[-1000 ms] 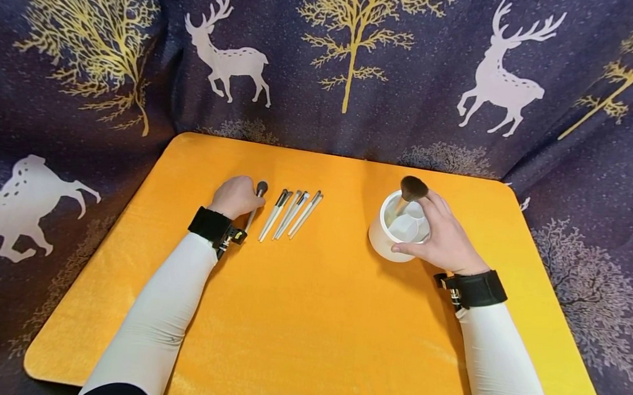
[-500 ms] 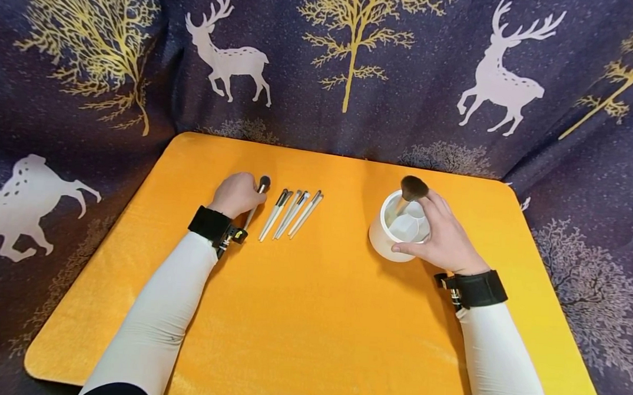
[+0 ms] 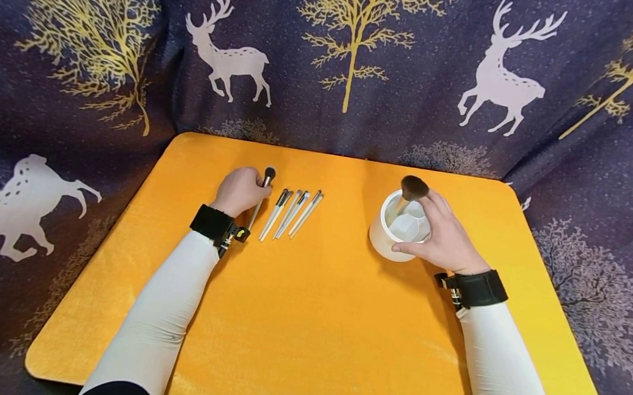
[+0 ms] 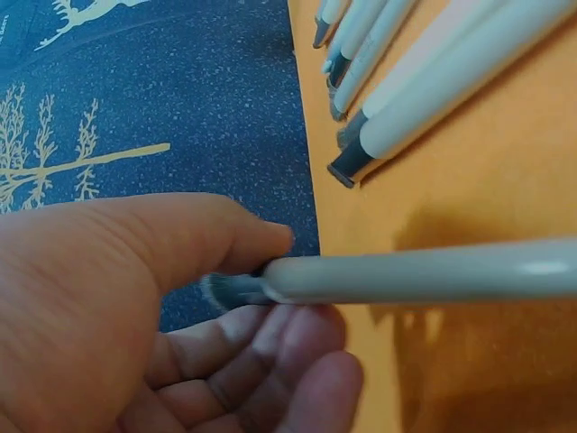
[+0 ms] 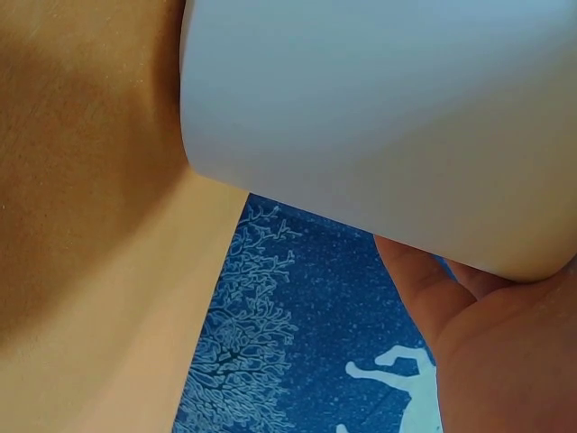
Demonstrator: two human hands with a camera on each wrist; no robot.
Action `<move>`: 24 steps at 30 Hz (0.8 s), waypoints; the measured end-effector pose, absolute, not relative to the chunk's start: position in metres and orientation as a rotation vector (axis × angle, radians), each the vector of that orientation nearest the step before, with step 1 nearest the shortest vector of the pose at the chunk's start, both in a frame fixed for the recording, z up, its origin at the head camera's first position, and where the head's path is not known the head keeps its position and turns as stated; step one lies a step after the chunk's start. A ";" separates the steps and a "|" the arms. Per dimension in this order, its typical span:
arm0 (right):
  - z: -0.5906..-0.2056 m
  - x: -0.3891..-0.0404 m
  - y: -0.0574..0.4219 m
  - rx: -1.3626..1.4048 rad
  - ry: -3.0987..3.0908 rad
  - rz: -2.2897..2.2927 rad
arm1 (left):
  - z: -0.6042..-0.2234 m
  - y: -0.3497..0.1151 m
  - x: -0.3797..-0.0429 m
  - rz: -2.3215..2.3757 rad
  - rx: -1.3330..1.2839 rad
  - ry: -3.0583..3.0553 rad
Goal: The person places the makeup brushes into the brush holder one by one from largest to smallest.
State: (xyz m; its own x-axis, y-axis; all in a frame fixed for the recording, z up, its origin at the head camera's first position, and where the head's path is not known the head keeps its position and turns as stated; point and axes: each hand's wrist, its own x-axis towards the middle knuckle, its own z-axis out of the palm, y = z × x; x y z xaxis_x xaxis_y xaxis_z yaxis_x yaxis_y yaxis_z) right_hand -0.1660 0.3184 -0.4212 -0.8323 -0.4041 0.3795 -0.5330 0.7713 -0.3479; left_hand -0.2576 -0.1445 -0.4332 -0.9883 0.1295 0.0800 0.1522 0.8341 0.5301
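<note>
My left hand (image 3: 239, 191) pinches a makeup brush (image 4: 424, 275) between thumb and fingers, near its dark bristle end. In the head view the bristles point away from me and the pale handle slants back toward my wrist. Just to the right, several thinner makeup brushes (image 3: 271, 219) lie side by side on the orange table. My right hand (image 3: 449, 238) grips a round white brush holder (image 3: 380, 240) by its side, thumb at the near rim. Clear dividers split its inside. One large fluffy brush (image 3: 413, 188) stands in the holder, bristles up, leaning right.
The orange-covered table (image 3: 311, 315) has rounded corners and ends at a dark curtain (image 3: 309, 126) printed with deer and trees. Between the row of brushes and the brush holder lies a wide stretch of table.
My left hand has moved slightly up and right in the head view, carrying the makeup brush farther from me. My right hand and the brush holder have stayed in place.
</note>
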 end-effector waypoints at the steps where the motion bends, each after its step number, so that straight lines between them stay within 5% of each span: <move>1: -0.421 -0.166 0.318 0.725 -2.685 0.649 | -0.432 -0.144 -0.258 -0.868 -0.240 -2.952; 24: -0.420 -0.166 0.318 0.727 -2.688 0.639 | -0.408 -0.121 -0.252 -0.849 -0.390 -2.641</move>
State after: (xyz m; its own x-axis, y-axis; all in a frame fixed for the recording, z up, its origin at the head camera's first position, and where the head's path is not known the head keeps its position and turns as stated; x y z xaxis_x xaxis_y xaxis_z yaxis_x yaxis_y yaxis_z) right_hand -0.1658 0.3182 -0.4196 -0.8329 -0.4063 0.3757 -0.5318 0.7753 -0.3407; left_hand -0.2515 -0.1210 -0.4080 -0.9049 0.1542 0.3967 0.3564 0.7840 0.5083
